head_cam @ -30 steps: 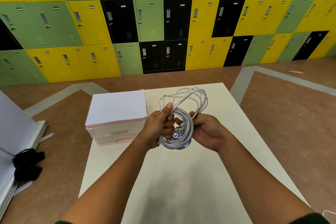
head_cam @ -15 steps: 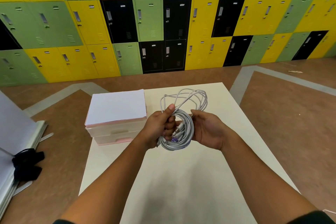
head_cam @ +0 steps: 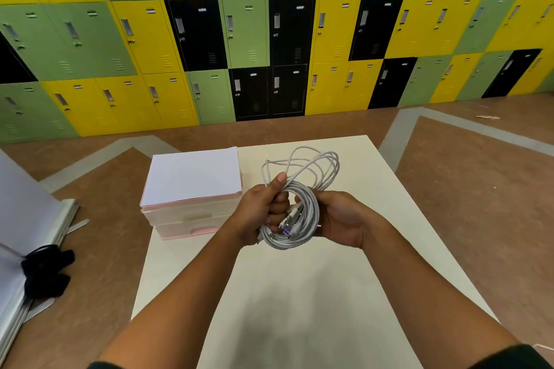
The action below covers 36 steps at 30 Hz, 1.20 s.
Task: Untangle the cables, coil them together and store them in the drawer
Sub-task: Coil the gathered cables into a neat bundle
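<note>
Above the desk [head_cam: 299, 293], the left hand [head_cam: 260, 213] grips the cables [head_cam: 299, 213], the right hand [head_cam: 344, 220] cupping them; the 2 loose upper loops could spring apart.

Loosely coiled white cables [head_cam: 310, 207], just right of closed pink drawer [head_cam: 186, 219]

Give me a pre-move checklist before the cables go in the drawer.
1. Left hand grips the cables: ok.
2. Right hand holds their other side: ok.
3. Bundle tidy: not ok, loose loops stick out at the far end.
4. Drawer open: not ok, both drawers of the drawer unit look shut.
5. Fully untangled: cannot tell.
</note>
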Each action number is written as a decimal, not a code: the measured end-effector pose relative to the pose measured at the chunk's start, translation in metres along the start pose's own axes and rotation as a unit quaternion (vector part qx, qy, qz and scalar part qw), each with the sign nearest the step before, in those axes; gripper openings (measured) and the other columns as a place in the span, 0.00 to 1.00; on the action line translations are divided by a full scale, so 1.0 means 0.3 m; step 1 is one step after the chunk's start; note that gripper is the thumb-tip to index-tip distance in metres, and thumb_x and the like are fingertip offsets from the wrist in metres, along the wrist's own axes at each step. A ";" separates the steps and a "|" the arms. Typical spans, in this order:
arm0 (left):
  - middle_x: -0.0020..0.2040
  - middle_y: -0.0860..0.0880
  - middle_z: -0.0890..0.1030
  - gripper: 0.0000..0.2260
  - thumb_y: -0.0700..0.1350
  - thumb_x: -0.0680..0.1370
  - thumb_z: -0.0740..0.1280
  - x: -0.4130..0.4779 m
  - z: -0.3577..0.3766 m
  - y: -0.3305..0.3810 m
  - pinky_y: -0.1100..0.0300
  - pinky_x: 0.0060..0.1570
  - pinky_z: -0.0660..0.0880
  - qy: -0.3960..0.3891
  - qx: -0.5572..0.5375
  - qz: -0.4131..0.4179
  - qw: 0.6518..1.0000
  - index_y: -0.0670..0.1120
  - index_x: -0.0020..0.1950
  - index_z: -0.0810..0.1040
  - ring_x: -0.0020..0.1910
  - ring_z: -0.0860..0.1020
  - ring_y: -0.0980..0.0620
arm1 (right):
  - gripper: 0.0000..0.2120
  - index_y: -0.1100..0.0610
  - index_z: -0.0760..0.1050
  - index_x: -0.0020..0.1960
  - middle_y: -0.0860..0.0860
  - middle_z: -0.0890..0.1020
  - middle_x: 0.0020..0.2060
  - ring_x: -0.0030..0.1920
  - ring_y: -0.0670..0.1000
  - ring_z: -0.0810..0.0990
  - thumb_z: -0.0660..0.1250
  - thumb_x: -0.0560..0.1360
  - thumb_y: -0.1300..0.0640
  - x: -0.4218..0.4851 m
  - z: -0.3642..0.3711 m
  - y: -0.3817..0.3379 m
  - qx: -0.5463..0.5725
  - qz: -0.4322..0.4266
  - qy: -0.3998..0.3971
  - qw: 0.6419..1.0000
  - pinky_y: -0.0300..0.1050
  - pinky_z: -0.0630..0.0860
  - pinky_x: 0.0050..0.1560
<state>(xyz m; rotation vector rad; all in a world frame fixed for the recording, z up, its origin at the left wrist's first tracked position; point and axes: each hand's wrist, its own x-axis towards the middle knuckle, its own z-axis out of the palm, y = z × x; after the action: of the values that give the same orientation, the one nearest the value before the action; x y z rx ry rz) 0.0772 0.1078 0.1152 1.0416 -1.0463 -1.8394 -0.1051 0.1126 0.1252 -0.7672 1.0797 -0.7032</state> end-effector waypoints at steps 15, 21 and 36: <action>0.27 0.52 0.59 0.21 0.62 0.73 0.67 0.005 0.017 0.008 0.67 0.22 0.58 0.004 -0.071 -0.031 0.997 0.48 0.32 0.67 0.21 0.56 0.57 | 0.13 0.68 0.80 0.56 0.62 0.84 0.49 0.46 0.57 0.84 0.61 0.81 0.61 0.041 -0.004 0.032 0.075 -0.072 -0.016 0.994 0.49 0.82 0.47; 0.27 0.51 0.57 0.21 0.62 0.73 0.67 0.021 0.016 0.029 0.64 0.26 0.59 0.053 -0.034 0.038 0.997 0.48 0.33 0.66 0.22 0.56 0.55 | 0.28 0.63 0.79 0.43 0.59 0.77 0.41 0.44 0.58 0.76 0.58 0.79 0.39 0.043 0.022 0.047 0.138 0.001 -0.091 0.986 0.54 0.70 0.54; 0.25 0.45 0.66 0.24 0.57 0.81 0.64 0.065 0.030 0.020 0.58 0.27 0.66 0.142 0.228 0.192 0.944 0.42 0.32 0.69 0.24 0.66 0.50 | 0.13 0.71 0.74 0.60 0.67 0.80 0.49 0.47 0.64 0.82 0.63 0.76 0.68 0.073 0.084 0.090 0.099 0.029 -0.007 0.995 0.53 0.81 0.42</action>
<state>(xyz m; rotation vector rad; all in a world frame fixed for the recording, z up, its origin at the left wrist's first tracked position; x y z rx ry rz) 0.0631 0.0906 0.1183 1.2196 -1.4149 -1.1203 -0.0710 0.1147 0.0990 -0.5684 0.9994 -0.7420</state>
